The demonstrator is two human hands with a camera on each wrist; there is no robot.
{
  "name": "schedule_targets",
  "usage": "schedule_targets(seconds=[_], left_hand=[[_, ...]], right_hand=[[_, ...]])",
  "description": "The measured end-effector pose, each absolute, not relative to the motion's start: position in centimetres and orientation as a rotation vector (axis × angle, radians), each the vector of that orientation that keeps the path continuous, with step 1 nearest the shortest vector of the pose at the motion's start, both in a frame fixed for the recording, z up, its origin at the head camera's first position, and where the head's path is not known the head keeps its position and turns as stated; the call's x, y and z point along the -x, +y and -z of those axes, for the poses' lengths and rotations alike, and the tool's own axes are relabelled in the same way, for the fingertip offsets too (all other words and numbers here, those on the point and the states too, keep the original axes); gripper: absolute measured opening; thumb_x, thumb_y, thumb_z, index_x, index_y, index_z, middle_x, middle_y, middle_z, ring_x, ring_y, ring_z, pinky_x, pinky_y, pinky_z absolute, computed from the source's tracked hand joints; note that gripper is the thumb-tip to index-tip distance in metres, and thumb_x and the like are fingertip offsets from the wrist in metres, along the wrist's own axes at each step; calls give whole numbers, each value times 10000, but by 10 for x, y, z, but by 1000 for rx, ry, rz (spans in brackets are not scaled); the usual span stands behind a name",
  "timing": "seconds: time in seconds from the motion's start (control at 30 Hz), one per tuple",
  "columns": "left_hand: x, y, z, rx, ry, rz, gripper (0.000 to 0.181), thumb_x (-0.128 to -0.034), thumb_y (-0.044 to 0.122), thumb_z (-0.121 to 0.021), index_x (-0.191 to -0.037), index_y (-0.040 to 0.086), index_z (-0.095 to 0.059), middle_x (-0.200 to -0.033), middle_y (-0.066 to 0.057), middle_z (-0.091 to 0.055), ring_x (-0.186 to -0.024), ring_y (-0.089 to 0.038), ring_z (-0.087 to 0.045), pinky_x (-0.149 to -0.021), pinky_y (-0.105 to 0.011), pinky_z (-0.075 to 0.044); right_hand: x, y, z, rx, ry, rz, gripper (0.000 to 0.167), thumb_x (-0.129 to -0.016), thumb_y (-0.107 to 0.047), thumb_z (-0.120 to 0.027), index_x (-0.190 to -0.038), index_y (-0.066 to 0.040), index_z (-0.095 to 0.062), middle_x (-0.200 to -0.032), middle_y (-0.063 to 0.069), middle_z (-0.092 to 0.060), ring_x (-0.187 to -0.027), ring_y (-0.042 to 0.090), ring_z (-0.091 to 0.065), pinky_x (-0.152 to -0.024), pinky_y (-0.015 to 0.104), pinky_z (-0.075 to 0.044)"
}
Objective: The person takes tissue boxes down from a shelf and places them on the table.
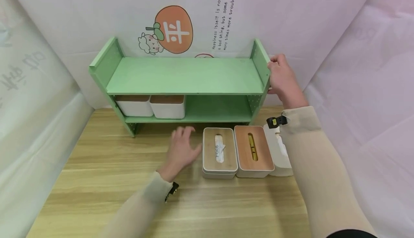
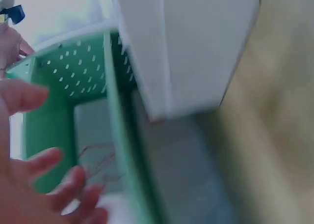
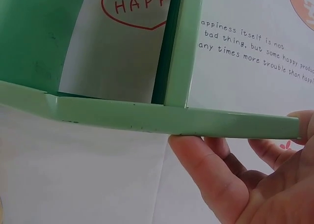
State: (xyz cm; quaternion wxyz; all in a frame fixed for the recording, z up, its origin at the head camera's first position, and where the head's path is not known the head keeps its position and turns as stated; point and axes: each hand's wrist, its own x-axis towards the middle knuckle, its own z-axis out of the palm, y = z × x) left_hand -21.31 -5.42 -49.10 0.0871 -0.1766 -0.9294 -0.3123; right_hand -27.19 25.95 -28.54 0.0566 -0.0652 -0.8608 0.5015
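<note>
A green two-tier shelf [image 1: 184, 76] stands at the back of the table. My right hand [image 1: 283, 78] holds the upper part of its right side panel [image 3: 147, 120]; in the right wrist view the thumb [image 3: 208, 170] touches that panel's outer face. My left hand [image 1: 182, 150] hovers in front of the shelf with spread fingers and nothing in them. Just right of it sits a white tissue box with a pale wooden lid [image 1: 209, 152], a tissue showing in its slot. In the blurred left wrist view, a white box wall [image 2: 196, 42] is near that hand.
Beside the tissue box stand a box with a browner wooden lid [image 1: 262, 152] and a white box [image 1: 275, 152], partly behind my right sleeve. Two white bins [image 1: 134, 108] with brown tops occupy the left of the lower tier. Printed white cloth [image 1: 258, 19] surrounds the wooden table [image 1: 106, 180].
</note>
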Motion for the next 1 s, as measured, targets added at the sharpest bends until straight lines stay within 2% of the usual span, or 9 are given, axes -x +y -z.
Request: schedule_targets(seconds=[0.17,0.33,0.5,0.77,1.0], left_hand=[[238,-77,466,532,-2431,421,418,-824,368,-681,-1143,115,-585,-1100,-179,-482,-1005,-400,-424,-842,-547,-369],[263,-94,458,493,-2379,273,460,-808,337,-698,-1188,136,-534,-1181,-232,-408,-1068,-448,-375,-923,-605,-331],[275,-102,456,530,-2354,211,508,-830,336,-680,-1259,113,-524,-1190,-260,-366,-1067,-453,-350,-944,-604,-335],[275,-103,450,540,-2459,133,503,-842,387,-647,-1275,157,-531,-1165,-234,-360,-1035,-441,-340,-913,-589,-339],[256,-97,447,554,-2447,200,495,-784,366,-636,-1236,179,-559,-1107,-204,-408,-976,-433,-384,-911,-636,-352]], right_hand=[[271,262,285,198,-2598,-1524,439,-1081,-450,-212,-1437,-205,-284,-1393,175,-399,-1140,370,-525,-840,507,-566],[271,262,286,196,-2612,-1507,450,-1079,-459,-213,-1447,-209,-279,-1414,175,-393,-1130,376,-536,-857,521,-563],[273,262,286,194,-2614,-1524,447,-1079,-457,-217,-1445,-208,-279,-1406,177,-401,-1131,368,-532,-845,503,-568],[273,261,287,189,-2603,-1536,425,-1082,-445,-213,-1429,-208,-276,-1394,181,-399,-1141,369,-522,-831,494,-573],[272,261,287,194,-2603,-1527,443,-1082,-444,-212,-1446,-200,-277,-1400,183,-398,-1147,363,-519,-841,499,-569]])
